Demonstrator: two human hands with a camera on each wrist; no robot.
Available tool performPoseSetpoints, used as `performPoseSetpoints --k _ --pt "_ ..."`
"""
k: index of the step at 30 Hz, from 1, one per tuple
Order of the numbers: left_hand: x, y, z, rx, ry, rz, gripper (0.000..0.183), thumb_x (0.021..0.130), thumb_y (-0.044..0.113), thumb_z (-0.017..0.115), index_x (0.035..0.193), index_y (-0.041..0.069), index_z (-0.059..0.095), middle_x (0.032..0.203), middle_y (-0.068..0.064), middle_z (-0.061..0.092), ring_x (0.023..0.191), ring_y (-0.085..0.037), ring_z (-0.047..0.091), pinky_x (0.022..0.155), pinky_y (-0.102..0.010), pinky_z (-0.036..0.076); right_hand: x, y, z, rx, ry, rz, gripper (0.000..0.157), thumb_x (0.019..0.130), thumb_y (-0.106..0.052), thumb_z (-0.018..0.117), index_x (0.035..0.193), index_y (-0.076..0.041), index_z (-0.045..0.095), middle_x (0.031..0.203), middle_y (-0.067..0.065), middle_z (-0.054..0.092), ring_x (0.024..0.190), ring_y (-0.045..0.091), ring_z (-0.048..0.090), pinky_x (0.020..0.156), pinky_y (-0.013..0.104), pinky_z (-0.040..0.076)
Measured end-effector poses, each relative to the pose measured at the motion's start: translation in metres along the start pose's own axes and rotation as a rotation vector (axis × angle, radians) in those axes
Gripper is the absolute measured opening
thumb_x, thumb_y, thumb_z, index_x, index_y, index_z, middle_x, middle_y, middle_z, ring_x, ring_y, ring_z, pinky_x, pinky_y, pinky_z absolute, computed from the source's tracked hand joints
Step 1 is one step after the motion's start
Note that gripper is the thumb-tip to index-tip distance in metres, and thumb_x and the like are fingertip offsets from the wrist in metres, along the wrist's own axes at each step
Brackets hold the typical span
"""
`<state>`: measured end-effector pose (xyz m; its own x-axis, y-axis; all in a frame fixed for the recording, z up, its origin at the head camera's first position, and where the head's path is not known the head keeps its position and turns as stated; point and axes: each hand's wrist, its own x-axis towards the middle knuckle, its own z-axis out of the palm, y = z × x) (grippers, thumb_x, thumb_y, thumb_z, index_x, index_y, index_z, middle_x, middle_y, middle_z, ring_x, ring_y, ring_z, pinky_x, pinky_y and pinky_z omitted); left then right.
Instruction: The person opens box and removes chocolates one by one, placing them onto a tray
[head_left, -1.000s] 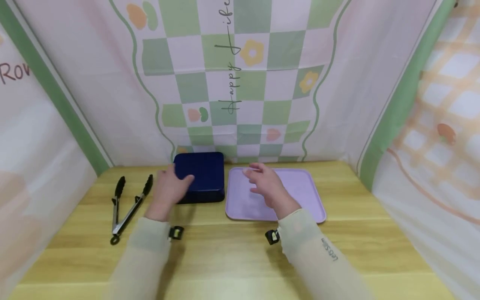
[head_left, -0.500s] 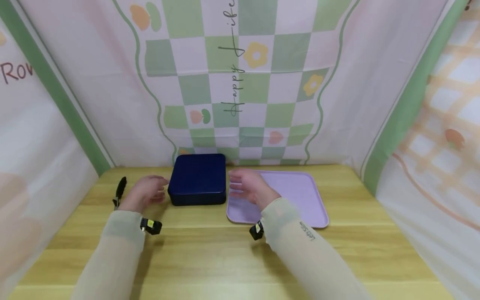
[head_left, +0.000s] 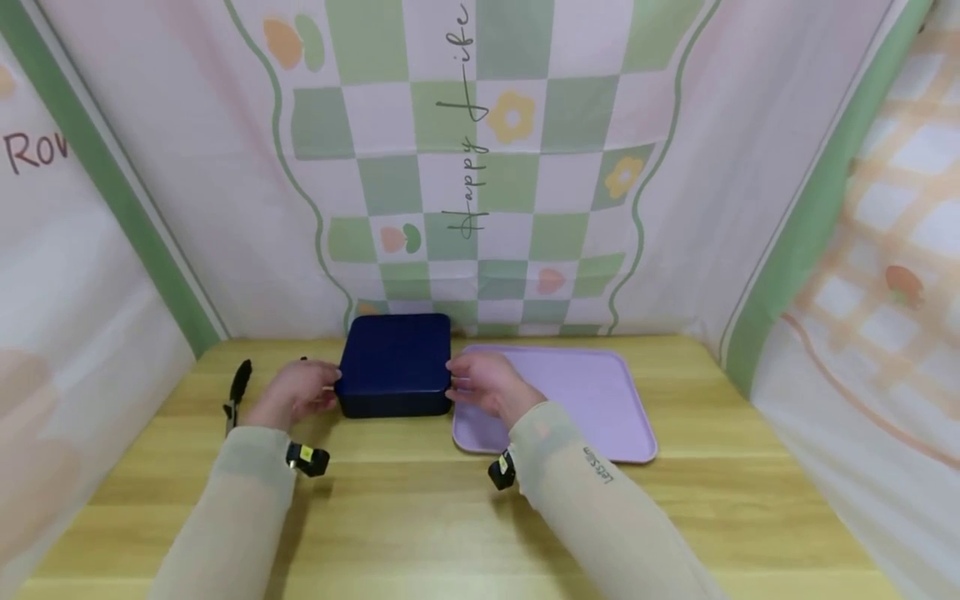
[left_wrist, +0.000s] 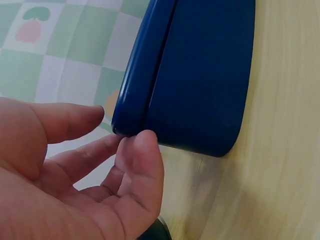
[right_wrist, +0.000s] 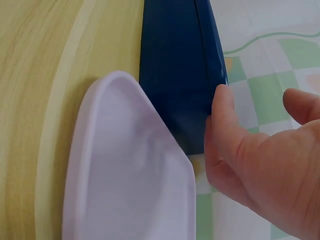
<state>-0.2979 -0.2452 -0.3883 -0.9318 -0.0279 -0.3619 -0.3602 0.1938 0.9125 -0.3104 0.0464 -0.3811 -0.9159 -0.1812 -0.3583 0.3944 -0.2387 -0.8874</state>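
Observation:
A dark navy box with a lid (head_left: 396, 354) sits on the wooden table against the back cloth. At its left side is my left hand (head_left: 298, 388), the fingertips at the lid's edge and the thumb apart from the box in the left wrist view. On the opposite side my right hand (head_left: 489, 382) reaches over the tray's left part. Its fingertips touch the box's side near the lid seam (right_wrist: 204, 30), while the thumb stands away. Neither hand wraps round the box.
A lilac tray (head_left: 585, 400) lies right of the box, close beside it. Tongs with black tips (head_left: 240, 383) lie at the left, mostly hidden by my left hand and sleeve. Patterned cloth (head_left: 510, 183) hangs behind and along both sides.
My left hand has gone from over the box to its left side, covering much of the tongs. My right hand has moved left from above the tray to the box's right side.

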Motion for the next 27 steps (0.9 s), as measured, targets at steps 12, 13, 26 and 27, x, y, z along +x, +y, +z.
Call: performPoseSetpoints --k 12,13,26,27 --pt "0.0008 -0.0017 0.0013 0.035 0.057 0.024 0.044 0.102 0.0 0.05 0.144 -0.008 0.042 0.127 -0.019 0.048 0.086 -0.021 0.055 0.072 -0.031 0.055 0.0008 -0.0006 0.0032 -0.032 0.012 0.003 0.037 0.09 0.008 0.061 0.124 0.008 0.047 0.124 0.023 0.053 0.116 0.038 0.052 0.093 0.046 0.051" --pt "0.0002 -0.0013 0.001 0.035 0.059 0.026 0.044 0.102 0.001 0.05 0.144 -0.008 0.042 0.126 -0.018 0.048 0.085 -0.021 0.055 0.072 -0.031 0.055 0.0004 -0.0009 0.0035 -0.03 0.012 0.002 0.034 0.09 0.008 0.06 0.122 0.007 0.048 0.123 0.023 0.054 0.114 0.037 0.053 0.093 0.046 0.051" --pt "-0.0043 -0.0033 -0.0029 -0.084 0.006 0.065 0.045 0.101 0.0 0.053 0.143 -0.011 0.041 0.105 -0.01 0.053 0.077 -0.015 0.056 0.071 -0.026 0.054 0.0008 -0.0028 0.0012 -0.082 0.041 0.007 0.011 0.09 0.008 0.061 0.091 -0.001 0.056 0.096 0.015 0.063 0.079 0.021 0.06 0.075 0.034 0.057" --pt "-0.0051 -0.0041 -0.0031 -0.093 -0.009 0.076 0.045 0.101 0.0 0.053 0.143 -0.012 0.04 0.102 -0.009 0.054 0.076 -0.014 0.056 0.072 -0.026 0.054 0.0014 -0.0018 0.0 -0.093 0.038 0.008 0.011 0.09 0.007 0.061 0.089 -0.002 0.056 0.09 0.013 0.063 0.075 0.02 0.059 0.07 0.031 0.057"
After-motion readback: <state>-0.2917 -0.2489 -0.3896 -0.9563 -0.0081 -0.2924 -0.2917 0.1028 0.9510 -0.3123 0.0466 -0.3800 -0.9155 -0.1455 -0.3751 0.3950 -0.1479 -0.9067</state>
